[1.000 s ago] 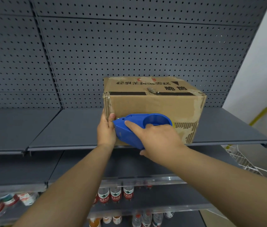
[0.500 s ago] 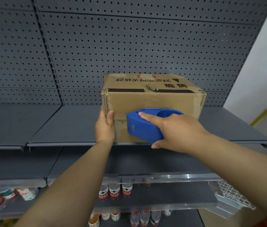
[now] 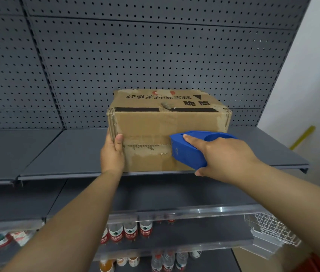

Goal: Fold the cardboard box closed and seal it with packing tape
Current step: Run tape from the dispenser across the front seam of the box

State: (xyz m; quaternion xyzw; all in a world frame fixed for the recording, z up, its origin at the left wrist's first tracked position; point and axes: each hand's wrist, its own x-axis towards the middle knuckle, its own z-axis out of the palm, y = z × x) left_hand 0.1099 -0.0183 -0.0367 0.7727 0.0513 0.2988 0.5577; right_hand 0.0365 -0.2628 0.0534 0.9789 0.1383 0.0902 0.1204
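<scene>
The cardboard box [image 3: 167,130] sits on the grey shelf [image 3: 57,154], flaps already folded shut. The left hand [image 3: 113,154] clamps the box's left front corner; the right hand [image 3: 220,154] grips a blue tape dispenser [image 3: 186,150] pressed against the box's front seam. Tape looks laid across about half that seam; the right stretch and the cut remain.

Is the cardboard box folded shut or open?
Shut: the cardboard box shows flaps meeting along its front seam, where the right hand presses the tape dispenser.
</scene>
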